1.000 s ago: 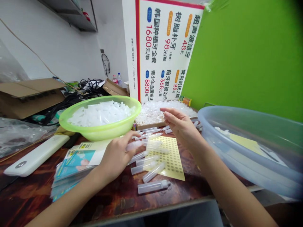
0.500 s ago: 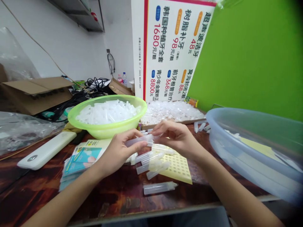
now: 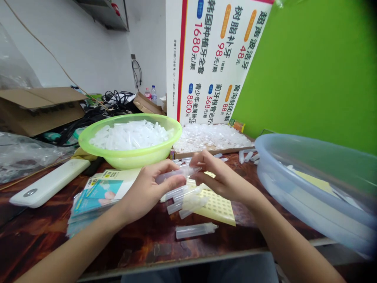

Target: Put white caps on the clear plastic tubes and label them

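Your left hand (image 3: 153, 191) is closed around a clear plastic tube (image 3: 173, 176), and your right hand (image 3: 222, 177) pinches the tube's far end with its fingertips. The tube is held just above the sticker sheet (image 3: 216, 208). More tubes (image 3: 176, 195) lie on and beside this sheet on the desk (image 3: 141, 245). Behind the sheet is a green basin (image 3: 129, 157) full of tubes, and to its right is a clear basin (image 3: 309, 188).
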The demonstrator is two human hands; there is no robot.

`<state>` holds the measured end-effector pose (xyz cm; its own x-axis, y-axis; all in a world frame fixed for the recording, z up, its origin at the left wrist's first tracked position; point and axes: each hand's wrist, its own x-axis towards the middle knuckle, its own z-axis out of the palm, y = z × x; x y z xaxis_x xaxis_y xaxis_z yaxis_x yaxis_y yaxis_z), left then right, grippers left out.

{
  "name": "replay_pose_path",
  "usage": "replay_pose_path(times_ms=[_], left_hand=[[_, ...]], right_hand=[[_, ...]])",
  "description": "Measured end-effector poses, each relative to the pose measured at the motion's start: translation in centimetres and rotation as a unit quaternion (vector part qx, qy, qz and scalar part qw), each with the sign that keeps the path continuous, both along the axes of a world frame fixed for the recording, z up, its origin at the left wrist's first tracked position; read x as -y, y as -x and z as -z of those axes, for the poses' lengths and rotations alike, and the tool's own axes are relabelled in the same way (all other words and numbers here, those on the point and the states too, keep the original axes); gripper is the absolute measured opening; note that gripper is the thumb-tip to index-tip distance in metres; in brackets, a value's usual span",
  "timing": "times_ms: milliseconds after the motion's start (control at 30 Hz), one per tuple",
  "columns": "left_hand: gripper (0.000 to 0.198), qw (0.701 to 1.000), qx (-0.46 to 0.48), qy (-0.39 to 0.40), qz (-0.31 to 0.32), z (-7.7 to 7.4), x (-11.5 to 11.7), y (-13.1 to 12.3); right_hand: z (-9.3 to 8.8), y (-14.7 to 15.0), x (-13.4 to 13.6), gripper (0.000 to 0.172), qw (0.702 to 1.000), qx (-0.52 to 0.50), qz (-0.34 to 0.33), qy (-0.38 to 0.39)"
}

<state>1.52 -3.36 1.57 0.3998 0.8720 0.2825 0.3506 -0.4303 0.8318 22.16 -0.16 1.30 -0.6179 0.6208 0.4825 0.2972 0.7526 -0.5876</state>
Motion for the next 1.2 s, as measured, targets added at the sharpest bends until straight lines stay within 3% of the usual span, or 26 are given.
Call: replay_pose_path(times_ms=[133,333,467,567,667,733,800,867,933,1000,1100,1200], left_hand=[[0.023,1.000,-0.010,0.013,-0.008,-0.2,0.0,0.0],[0.028,0.998,0.001,0.067,0.002,-0.2,-0.5,0.2],[0.028,0.996,-0.044,0.070,0.043,-0.4,-1.2,0.9],[0.031,0.997,-0.026,0.066,0.022,-0.5,-1.5,1.5],[0.041,0.988,0.017,0.148,0.031,-0.3,-1.5,1.7],[0.044,0.976,0.030,0.211,0.053,-0.1,-1.4,1.6],[0.046,0.972,0.027,0.224,0.060,0.0,-1.3,1.4],[0.048,0.984,-0.003,0.173,0.051,0.1,-1.1,1.1],[0.049,0.995,-0.053,0.078,0.028,0.2,-0.8,0.8],[0.042,0.992,-0.109,-0.055,0.008,0.2,-0.3,0.7],[0.023,0.952,-0.175,-0.250,-0.021,0.4,0.4,0.7],[0.023,0.927,-0.179,-0.318,-0.084,0.3,1.0,1.0]], right_hand=[[0.2,0.1,-0.1,0.042,0.994,0.050,0.046,-0.089],[0.0,0.0,0.6,0.018,0.979,0.095,0.072,-0.165],[0.5,0.5,0.6,0.037,0.966,0.165,0.098,-0.174],[0.8,1.0,0.6,0.041,0.945,0.190,0.137,-0.228],[0.8,1.4,0.8,0.027,0.937,0.167,0.126,-0.279],[0.9,1.5,0.8,0.021,0.945,0.151,0.095,-0.273],[1.3,1.7,0.6,0.022,0.959,0.125,0.067,-0.246],[1.8,2.0,0.5,0.025,0.974,0.080,0.042,-0.210],[2.2,2.4,0.5,0.030,0.989,0.019,0.023,-0.143],[2.4,2.8,0.8,0.035,0.998,-0.048,0.000,-0.028],[1.7,2.8,1.4,0.042,0.980,-0.110,-0.039,0.161],[0.2,1.6,1.6,0.050,0.957,-0.121,-0.039,0.261]])
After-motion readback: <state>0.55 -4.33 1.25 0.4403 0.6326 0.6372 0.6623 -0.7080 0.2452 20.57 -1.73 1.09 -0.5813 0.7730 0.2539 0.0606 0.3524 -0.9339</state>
